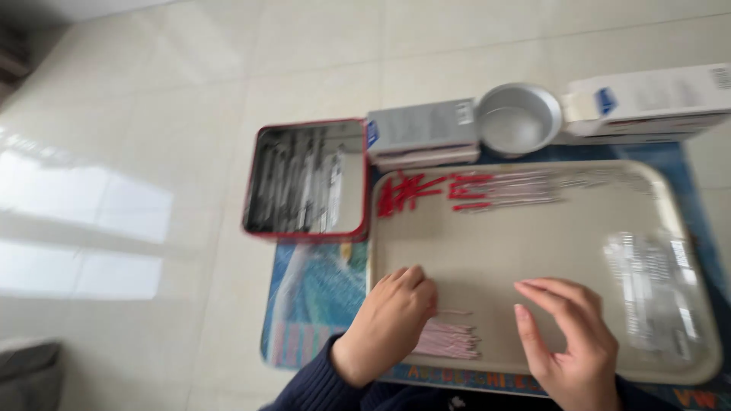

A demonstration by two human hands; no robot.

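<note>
I am resting my left hand (396, 316) with fingers curled narrow on a bundle of thin pink sticks (449, 340), which is lying just beneath and beside my fingertips on the beige tray (533, 259). My right hand (567, 335) is hovering beside it, fingers loosely spread, holding nothing.

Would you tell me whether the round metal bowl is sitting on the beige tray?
No, the round metal bowl stands beyond the beige tray's far rim, between two boxes.
</note>
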